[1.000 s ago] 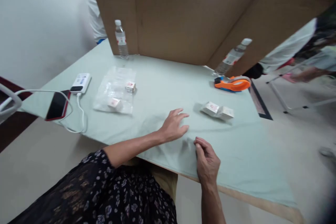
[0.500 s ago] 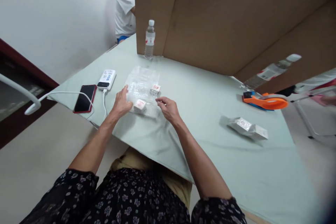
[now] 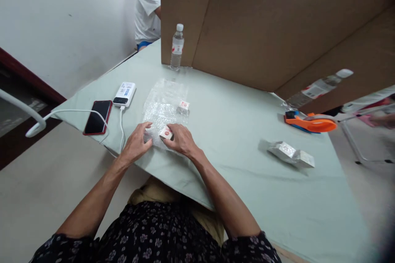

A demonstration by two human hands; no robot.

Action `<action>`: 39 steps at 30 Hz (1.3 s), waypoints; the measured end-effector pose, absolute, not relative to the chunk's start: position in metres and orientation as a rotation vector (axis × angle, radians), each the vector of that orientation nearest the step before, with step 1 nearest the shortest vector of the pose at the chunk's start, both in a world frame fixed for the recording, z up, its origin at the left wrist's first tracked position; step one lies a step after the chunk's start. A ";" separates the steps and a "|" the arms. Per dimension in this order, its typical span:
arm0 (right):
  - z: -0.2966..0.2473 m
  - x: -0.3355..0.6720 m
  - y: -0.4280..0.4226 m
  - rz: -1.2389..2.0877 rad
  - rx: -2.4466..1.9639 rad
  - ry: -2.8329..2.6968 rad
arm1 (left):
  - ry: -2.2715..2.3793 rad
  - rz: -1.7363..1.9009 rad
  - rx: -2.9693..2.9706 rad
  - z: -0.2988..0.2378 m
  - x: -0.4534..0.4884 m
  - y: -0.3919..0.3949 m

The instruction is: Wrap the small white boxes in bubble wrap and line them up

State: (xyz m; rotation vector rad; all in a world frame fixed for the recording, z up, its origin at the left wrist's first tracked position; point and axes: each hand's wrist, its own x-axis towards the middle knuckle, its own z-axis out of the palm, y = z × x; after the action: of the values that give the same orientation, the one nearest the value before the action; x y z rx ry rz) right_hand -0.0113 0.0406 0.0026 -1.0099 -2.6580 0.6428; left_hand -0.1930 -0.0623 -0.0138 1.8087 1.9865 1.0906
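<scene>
A sheet of clear bubble wrap [image 3: 159, 111] lies on the table. On its near part sits a small white box [image 3: 166, 133] with a red mark on top; the thumb and fingers of my right hand [image 3: 181, 139] are closed around its right side. My left hand [image 3: 135, 143] is at the wrap's near left corner, thumb and fingers curved and apart, with nothing gripped between them. A second small box [image 3: 183, 107] with red print rests on the right side of the wrap, beyond my right hand.
Two wrapped boxes [image 3: 291, 154] lie to the right, below an orange tape dispenser [image 3: 311, 123]. Water bottles stand at the back [image 3: 177, 47] and right [image 3: 317, 89], before a cardboard partition [image 3: 240, 24]. At left are a phone [image 3: 98, 117] and a cabled power bank [image 3: 124, 94]. A person [image 3: 148, 8] sits behind.
My right hand has moved left and closed on the near box. My left hand has come down toward the near edge of the wrap.
</scene>
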 end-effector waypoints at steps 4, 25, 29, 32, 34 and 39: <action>-0.005 0.035 0.013 0.612 -1.030 -2.595 | 1.729 1.101 2.010 -0.018 -0.166 -0.073; 0.000 0.213 -0.025 0.631 -1.393 -1.994 | 1.325 0.804 2.371 -0.028 -0.056 -0.075; 0.010 0.225 -0.030 0.575 -1.401 -1.964 | 1.324 0.741 2.400 -0.026 -0.066 -0.077; 0.006 0.252 -0.040 0.506 -1.490 -1.928 | 1.313 0.676 2.392 -0.023 -0.068 -0.080; -0.002 0.277 -0.046 0.473 -1.575 -1.922 | 1.303 0.623 2.379 -0.017 -0.070 -0.085; -0.009 0.314 -0.056 0.340 -1.647 -2.070 | 1.137 0.450 2.285 0.014 -0.080 -0.087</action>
State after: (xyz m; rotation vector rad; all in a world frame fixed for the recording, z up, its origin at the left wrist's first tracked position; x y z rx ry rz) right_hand 0.3137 -0.0565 -0.0091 -1.6471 -2.0697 0.3395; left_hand -0.0802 -0.0874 0.0140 2.2853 1.1369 0.4497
